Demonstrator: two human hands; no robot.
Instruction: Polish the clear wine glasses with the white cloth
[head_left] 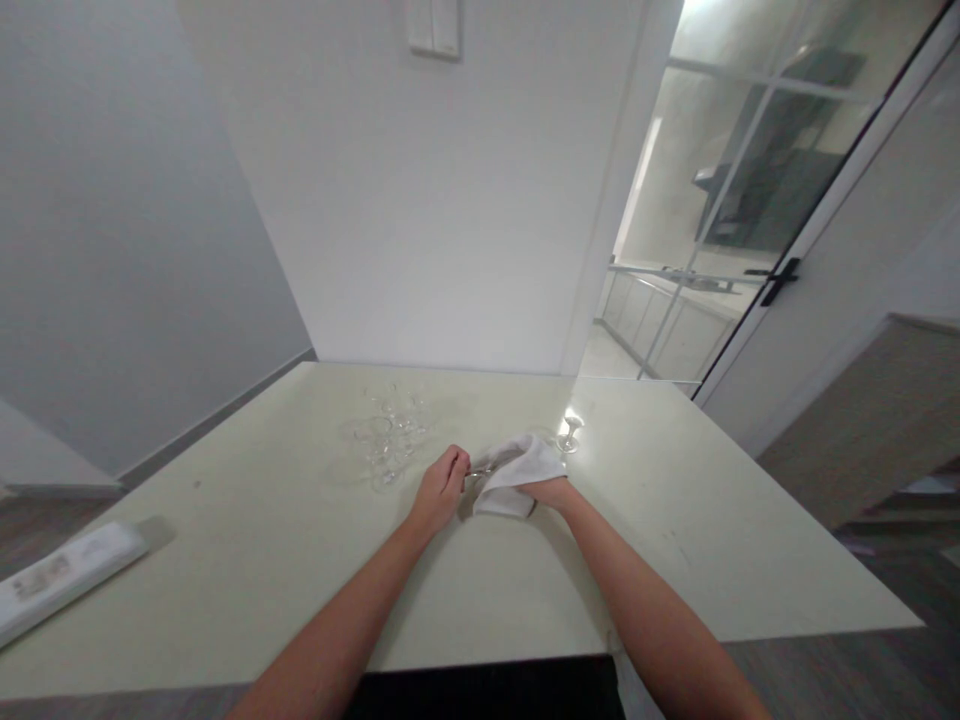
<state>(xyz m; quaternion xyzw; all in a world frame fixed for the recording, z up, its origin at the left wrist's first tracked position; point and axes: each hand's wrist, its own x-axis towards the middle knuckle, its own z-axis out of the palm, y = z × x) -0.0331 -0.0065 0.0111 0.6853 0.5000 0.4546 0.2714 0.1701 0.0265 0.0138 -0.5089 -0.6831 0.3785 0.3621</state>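
My left hand [443, 485] is closed around the base end of a clear glass [478, 474], apparently a stemmed one. The glass's other end disappears into a white cloth [525, 464]. My right hand [547, 491] is tucked under and inside that cloth, its fingers mostly covered, gripping it against the glass. Just beyond the cloth, to the right, one small clear stemmed glass [570, 433] stands on the table. Left of my left hand, several clear glasses [388, 440] are grouped close together; their outlines are faint against the pale surface.
The pale glossy table [247, 560] reaches a white wall [450, 250] at the back. A long white packet [67, 575] lies at its left edge. To the right are a glazed door [697, 200] with a black handle [780, 281] and a brown panel [870, 420].
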